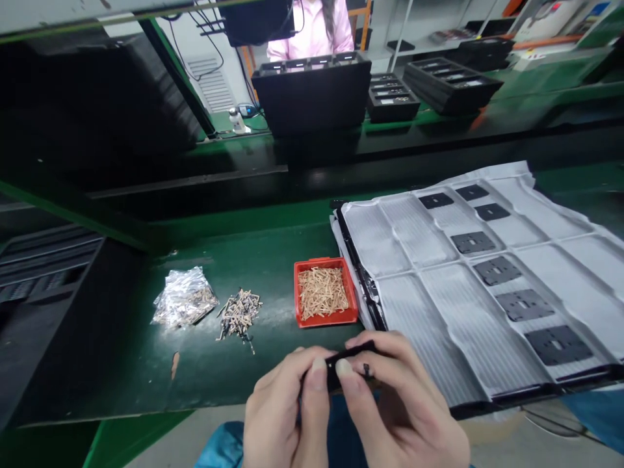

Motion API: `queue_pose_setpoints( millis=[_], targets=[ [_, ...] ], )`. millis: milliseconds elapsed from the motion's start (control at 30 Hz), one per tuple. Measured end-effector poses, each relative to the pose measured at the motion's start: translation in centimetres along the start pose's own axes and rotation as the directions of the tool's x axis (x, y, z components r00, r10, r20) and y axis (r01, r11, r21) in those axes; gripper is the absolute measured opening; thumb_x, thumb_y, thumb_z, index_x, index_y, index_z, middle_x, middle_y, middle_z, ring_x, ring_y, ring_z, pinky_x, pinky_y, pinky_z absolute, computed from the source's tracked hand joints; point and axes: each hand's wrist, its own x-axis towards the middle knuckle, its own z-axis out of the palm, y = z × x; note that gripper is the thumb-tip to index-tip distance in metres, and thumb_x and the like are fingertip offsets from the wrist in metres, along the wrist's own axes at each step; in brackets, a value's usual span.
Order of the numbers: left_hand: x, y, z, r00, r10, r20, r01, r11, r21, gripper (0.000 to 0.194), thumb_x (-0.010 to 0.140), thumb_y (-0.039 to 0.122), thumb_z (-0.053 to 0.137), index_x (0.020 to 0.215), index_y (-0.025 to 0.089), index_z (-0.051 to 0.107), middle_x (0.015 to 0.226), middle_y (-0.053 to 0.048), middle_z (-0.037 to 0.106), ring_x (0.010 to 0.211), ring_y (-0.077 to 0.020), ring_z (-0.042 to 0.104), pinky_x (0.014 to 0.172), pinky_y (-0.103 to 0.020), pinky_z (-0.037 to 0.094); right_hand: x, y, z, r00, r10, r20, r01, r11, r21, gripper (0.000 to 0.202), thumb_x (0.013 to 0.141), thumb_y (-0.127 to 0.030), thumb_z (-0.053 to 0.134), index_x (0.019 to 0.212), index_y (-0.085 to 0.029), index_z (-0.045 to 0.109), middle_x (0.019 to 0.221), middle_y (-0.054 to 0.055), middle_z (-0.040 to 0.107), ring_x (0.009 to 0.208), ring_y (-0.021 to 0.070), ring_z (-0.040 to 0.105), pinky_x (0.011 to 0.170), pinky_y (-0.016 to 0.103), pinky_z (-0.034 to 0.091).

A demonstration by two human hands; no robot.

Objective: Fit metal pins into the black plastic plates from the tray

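Observation:
Between my two hands, just off the front edge of the green bench, is a small flat black plate (333,372). My left hand (287,409) pinches its left side, thumb on the near face. On the right side my right hand (400,396) grips it, thumb pressed close to the other thumb. A tiny dark piece (366,369) shows at the right fingers; I cannot make out what it is. Fingers cover much of the plate. Beyond the hands stands a red bin (325,321) filled with small tan strip-like parts (322,291).
Left on the bench lie a pile of small tan-and-black parts (240,313) and clear plastic bags (182,299). To the right, a grey divided tray (414,312) holds several black plates (524,304). Black boxes (312,97) stand across the line, before a person in pink (316,29).

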Motion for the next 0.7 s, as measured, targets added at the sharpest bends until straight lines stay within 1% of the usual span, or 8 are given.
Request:
queue_pose_setpoints(
  millis=[67, 133, 200, 233, 333, 400, 567, 700],
  targets=[
    [-0.1, 0.1, 0.0, 1.000, -0.026, -0.003, 0.026, 0.999, 0.043, 0.021, 0.106, 0.021, 0.054, 0.107, 0.030, 0.074, 0.080, 0.002, 0.078, 0.049, -0.0121, 0.065, 0.047, -0.020, 0.053, 0.0, 0.4, -0.3, 0.998, -0.068, 0.016, 0.069, 0.997, -0.042, 0.017, 0.092, -0.013, 0.074, 0.097, -0.029, 0.076, 0.106, 0.004, 0.071, 0.092, 0.0178, 0.073, 0.076, 0.031, 0.062],
    [0.0, 0.3, 0.0, 0.998, -0.068, -0.011, 0.068, 0.994, 0.081, 0.022, 0.107, 0.022, 0.053, 0.101, 0.027, 0.075, 0.069, 0.004, 0.073, 0.046, -0.0116, 0.063, 0.045, -0.020, 0.050, 0.2, 1.0, -0.9, 0.992, -0.126, -0.018, 0.125, 0.991, -0.049, 0.028, 0.089, -0.012, 0.077, 0.110, -0.029, 0.076, 0.113, 0.006, 0.073, 0.098, 0.0201, 0.073, 0.077, 0.033, 0.064],
    [0.1, 0.7, 0.0, 0.994, -0.111, -0.023, 0.113, 0.988, 0.102, 0.026, 0.107, 0.023, 0.052, 0.097, 0.025, 0.075, 0.058, 0.006, 0.066, 0.043, -0.0107, 0.059, 0.045, -0.019, 0.047, 0.5, 1.7, -1.6, 0.989, -0.125, -0.082, 0.123, 0.992, -0.032, 0.038, 0.088, -0.009, 0.077, 0.122, -0.026, 0.073, 0.115, 0.007, 0.074, 0.096, 0.0189, 0.074, 0.075, 0.030, 0.065],
    [0.2, 0.8, 0.0, 0.991, -0.133, -0.030, 0.135, 0.985, 0.105, 0.027, 0.107, 0.022, 0.051, 0.095, 0.024, 0.075, 0.055, 0.006, 0.063, 0.042, -0.0103, 0.057, 0.044, -0.019, 0.045, 0.7, 1.9, -1.9, 0.991, -0.104, -0.079, 0.102, 0.994, -0.027, 0.038, 0.088, -0.009, 0.076, 0.122, -0.025, 0.073, 0.113, 0.007, 0.075, 0.092, 0.0172, 0.074, 0.073, 0.027, 0.065],
    [0.4, 1.3, 0.2, 0.984, -0.171, -0.051, 0.176, 0.979, 0.100, 0.031, 0.107, 0.022, 0.048, 0.090, 0.022, 0.073, 0.054, 0.006, 0.061, 0.042, -0.0104, 0.055, 0.044, -0.020, 0.043, 1.4, 2.2, -2.8, 0.998, -0.012, 0.066, 0.012, 1.000, -0.001, 0.017, 0.091, -0.013, 0.074, 0.104, -0.025, 0.077, 0.099, 0.003, 0.077, 0.080, 0.0133, 0.075, 0.068, 0.020, 0.064],
    [0.4, 1.4, 0.3, 0.981, -0.183, -0.060, 0.188, 0.977, 0.098, 0.032, 0.108, 0.023, 0.046, 0.087, 0.022, 0.070, 0.053, 0.006, 0.060, 0.043, -0.0107, 0.054, 0.045, -0.020, 0.042, 1.7, 2.1, -3.0, 0.989, 0.030, 0.148, -0.039, 0.997, 0.061, 0.012, 0.093, -0.014, 0.072, 0.094, -0.026, 0.076, 0.090, 0.001, 0.077, 0.077, 0.0128, 0.076, 0.067, 0.018, 0.064],
    [-0.4, 1.4, 0.8, 0.974, -0.208, -0.088, 0.212, 0.977, 0.030, 0.035, 0.112, 0.031, 0.044, 0.086, 0.022, 0.065, 0.054, 0.006, 0.056, 0.045, -0.0095, 0.052, 0.047, -0.019, 0.041, 1.8, 1.6, -2.9, 0.984, 0.054, 0.168, -0.085, 0.979, 0.186, 0.013, 0.093, -0.013, 0.073, 0.091, -0.026, 0.075, 0.083, 0.000, 0.076, 0.072, 0.0115, 0.074, 0.064, 0.016, 0.063],
    [-1.3, 1.6, 1.3, 0.944, -0.308, -0.119, 0.298, 0.950, -0.096, 0.038, 0.113, 0.044, 0.044, 0.095, 0.022, 0.068, 0.061, 0.003, 0.060, 0.052, -0.0114, 0.055, 0.050, -0.018, 0.047, 1.5, 1.4, -2.9, 0.984, 0.035, 0.175, -0.077, 0.968, 0.239, 0.015, 0.092, -0.010, 0.072, 0.090, -0.025, 0.075, 0.077, -0.001, 0.073, 0.068, 0.0113, 0.070, 0.059, 0.017, 0.059]
  ],
)
